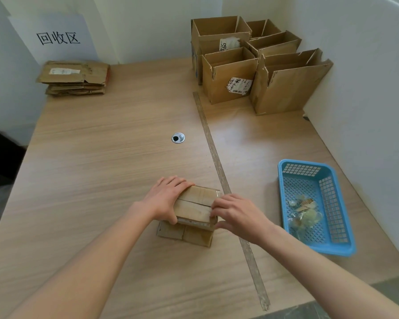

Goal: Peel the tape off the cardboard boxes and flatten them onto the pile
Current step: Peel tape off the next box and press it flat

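Left hand (168, 199) grips the small box (195, 208) — right hand (234, 214) pinches tape (213, 223) at its right edge; blue basket (313, 207) right of the box.

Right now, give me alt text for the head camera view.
Two hands, left and right, grip a small taped cardboard box on a wooden table. Flattened pile far left, open boxes far right, blue basket right.

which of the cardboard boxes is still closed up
The small cardboard box between the left hand and right hand, near the table's front edge. Its top flaps are shut, while the boxes standing at the far right corner all gape open.
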{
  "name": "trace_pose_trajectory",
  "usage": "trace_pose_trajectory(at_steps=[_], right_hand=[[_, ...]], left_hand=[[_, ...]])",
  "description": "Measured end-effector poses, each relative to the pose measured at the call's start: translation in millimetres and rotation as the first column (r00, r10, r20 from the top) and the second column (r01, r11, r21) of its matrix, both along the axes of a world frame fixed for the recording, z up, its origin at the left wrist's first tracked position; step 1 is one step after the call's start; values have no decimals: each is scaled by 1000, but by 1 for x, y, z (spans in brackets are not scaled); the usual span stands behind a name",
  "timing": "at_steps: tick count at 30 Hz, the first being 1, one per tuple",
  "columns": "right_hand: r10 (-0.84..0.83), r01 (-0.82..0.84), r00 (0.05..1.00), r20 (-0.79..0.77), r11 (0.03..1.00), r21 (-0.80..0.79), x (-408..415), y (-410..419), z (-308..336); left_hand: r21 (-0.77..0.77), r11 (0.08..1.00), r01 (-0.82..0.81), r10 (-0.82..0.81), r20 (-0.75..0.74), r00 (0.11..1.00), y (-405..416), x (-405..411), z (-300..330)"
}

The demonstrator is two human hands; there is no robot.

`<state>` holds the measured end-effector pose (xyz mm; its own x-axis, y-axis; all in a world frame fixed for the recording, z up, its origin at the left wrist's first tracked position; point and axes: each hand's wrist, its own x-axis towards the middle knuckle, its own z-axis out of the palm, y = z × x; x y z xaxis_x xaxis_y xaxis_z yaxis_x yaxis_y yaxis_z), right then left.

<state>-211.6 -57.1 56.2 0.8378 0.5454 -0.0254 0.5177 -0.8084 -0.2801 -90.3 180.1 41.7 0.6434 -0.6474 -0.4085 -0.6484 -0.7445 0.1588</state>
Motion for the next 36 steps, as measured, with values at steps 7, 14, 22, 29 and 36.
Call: trace_pose_trajectory(at_steps=[7, 14, 22, 29, 36], right_hand=[[-31, 32, 999, -20, 999, 32, 6, 3, -2], [-110, 133, 987, -118, 969, 210, -7, -2, -8], [-12, 58, 966, -260, 983, 174, 9, -9, 3], [-130, 155, 980, -151, 973, 169, -20, -8, -9], [-220, 213, 975, 16, 960, 180, -25, 9, -21]], left_hand=[[-54, 998, -45, 42, -58, 997, -24, -19, -5], [-228, 974, -5, 5, -1, 1000, -22, -32, -24], [-296, 955, -9, 9, -3, 1000, -22, -29, -27], [-346, 938, -23, 32, 20, 999, -21, -29, -32], [-349, 937, -23, 32, 22, 999, -22, -30, -29]])
